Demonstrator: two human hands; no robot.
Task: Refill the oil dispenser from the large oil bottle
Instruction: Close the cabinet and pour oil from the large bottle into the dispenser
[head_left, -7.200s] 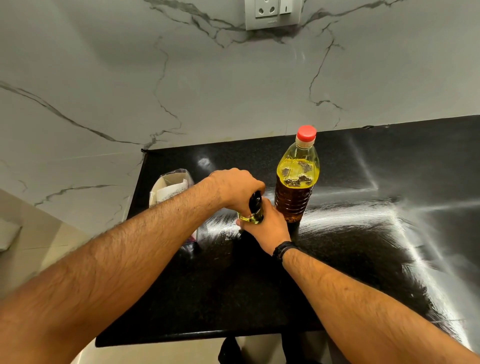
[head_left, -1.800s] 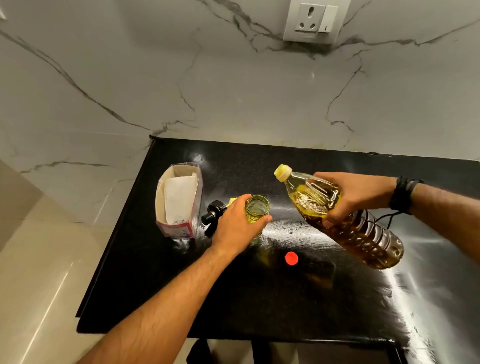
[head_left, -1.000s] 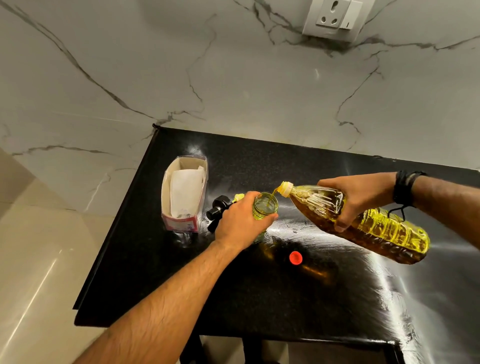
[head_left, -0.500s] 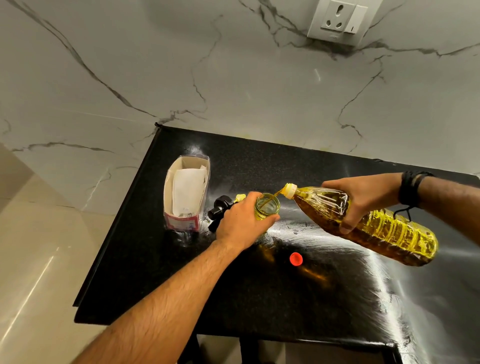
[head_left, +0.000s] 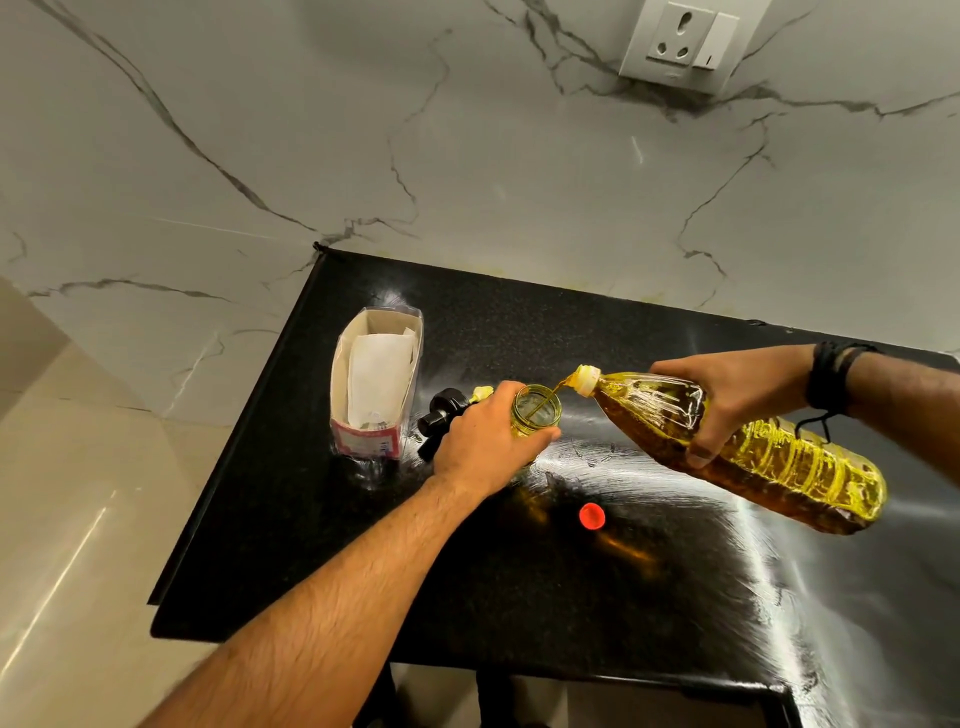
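Observation:
The large oil bottle (head_left: 779, 457) lies tilted almost flat above the black counter, its uncapped yellow neck pointing left. My right hand (head_left: 732, 400) grips it near the shoulder. A thin stream of oil runs from its mouth into the open glass oil dispenser (head_left: 536, 413), which stands upright on the counter. My left hand (head_left: 483, 441) is wrapped around the dispenser's body. The dispenser's black pump top (head_left: 441, 418) lies on the counter just left of that hand. The bottle's red cap (head_left: 592, 516) lies on the counter in front of the dispenser.
An open carton (head_left: 376, 384) with a white bag inside stands at the left of the black counter (head_left: 519, 597). The counter's left and front edges drop to a beige floor. A marble wall with a socket (head_left: 680, 44) rises behind.
Over the last second the bottle's neck has stayed at the dispenser's mouth and oil keeps flowing. Before that the bottle was capped and upright while both hands worked on the dispenser's top.

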